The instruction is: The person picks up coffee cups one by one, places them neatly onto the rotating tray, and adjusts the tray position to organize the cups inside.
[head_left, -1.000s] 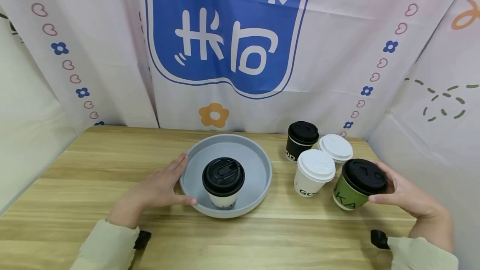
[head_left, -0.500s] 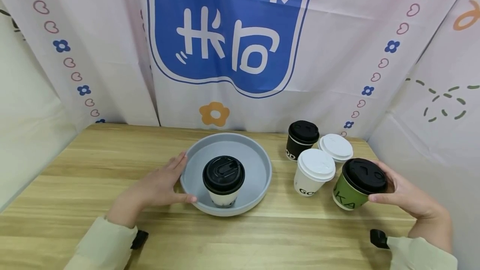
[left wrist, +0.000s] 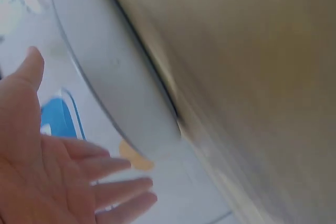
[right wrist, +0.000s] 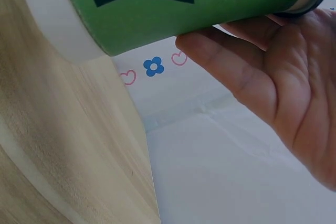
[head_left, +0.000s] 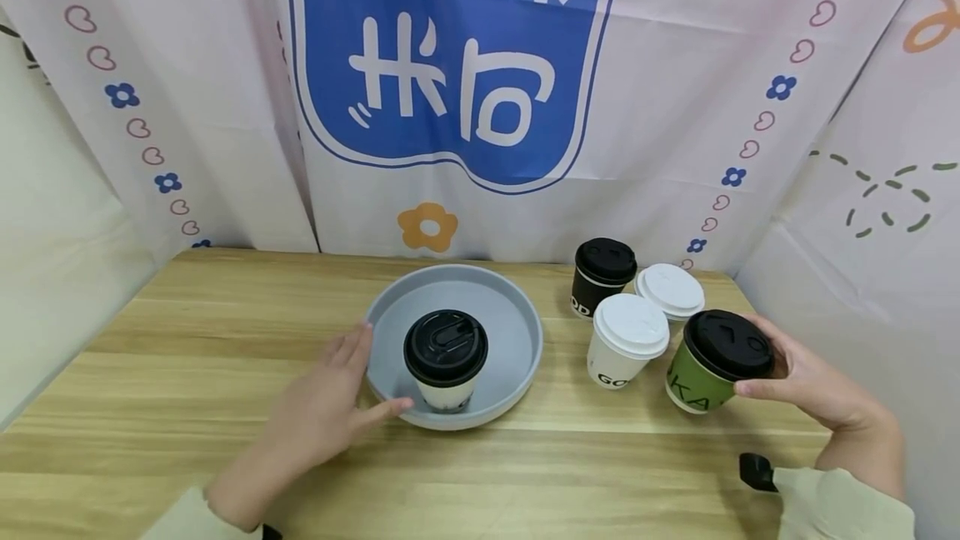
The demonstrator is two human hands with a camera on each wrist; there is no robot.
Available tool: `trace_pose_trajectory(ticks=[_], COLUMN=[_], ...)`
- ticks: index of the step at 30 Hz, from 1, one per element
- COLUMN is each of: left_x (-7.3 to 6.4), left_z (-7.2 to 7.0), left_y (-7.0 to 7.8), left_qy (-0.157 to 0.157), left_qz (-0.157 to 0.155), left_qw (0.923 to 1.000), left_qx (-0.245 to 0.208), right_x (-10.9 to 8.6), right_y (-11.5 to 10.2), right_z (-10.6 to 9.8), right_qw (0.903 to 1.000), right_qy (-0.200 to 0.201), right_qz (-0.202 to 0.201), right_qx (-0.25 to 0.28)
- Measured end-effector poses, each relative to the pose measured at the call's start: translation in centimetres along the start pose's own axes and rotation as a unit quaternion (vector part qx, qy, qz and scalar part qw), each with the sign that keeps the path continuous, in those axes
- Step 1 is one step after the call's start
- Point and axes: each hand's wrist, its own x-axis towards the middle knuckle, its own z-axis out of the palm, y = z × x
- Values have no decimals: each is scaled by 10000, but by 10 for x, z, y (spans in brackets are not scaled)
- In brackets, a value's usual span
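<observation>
A round grey tray (head_left: 504, 340) lies mid-table and bears a white paper cup with a black lid (head_left: 446, 352). At the tray's left rim is my left hand (head_left: 318, 411), fingers spread. The left wrist view shows that hand (left wrist: 58, 177) with straight fingers, holding nothing, beside the tray's side wall (left wrist: 110, 61). On the right stands a green paper cup (head_left: 693, 377) with a black lid. My right hand (head_left: 821, 382) grips it near the top, thumb in front. In the right wrist view, fingers (right wrist: 226, 61) lie along the green cup (right wrist: 173, 9).
Left of the green cup stands a white-lidded paper cup (head_left: 626, 340). Behind are a black paper cup (head_left: 603, 273) and another white-lidded cup (head_left: 670, 290), close together. A printed cloth (head_left: 675, 107) hangs at the back edge of the wooden table (head_left: 525, 482).
My left hand has shifted down and slightly right along the tray's rim, and it blurs with motion. My right hand and the green cup look almost unmoved.
</observation>
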Motion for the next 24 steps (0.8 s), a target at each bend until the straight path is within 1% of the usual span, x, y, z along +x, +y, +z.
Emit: trace_pose_trajectory(ticks=[5,7,10,13,19,24], left_x=[-9,-11,-12,-12,-15,-14], left_z=[2,2,3,6,13,15], left_y=[19,25,29,31,33,36], left_qy=[203,257,303,265,15,-121], left_qz=[-332,-395,-445,-491,-674,-742], left_qw=[9989,9983,9975,9971,9960,9952], left_qx=[263,351,456,517,583,628], right_x=[1,1,1,0,0,1], right_y=[-1,-1,0,1,0,1], right_z=[0,0,0,0,1,0], right_qw=[10000,10000,10000,10000,10000,10000], right_qy=[-18,-25,-6,15,44,73], right_qz=[31,22,31,57,77,5], right_qx=[52,73,56,66,14,9])
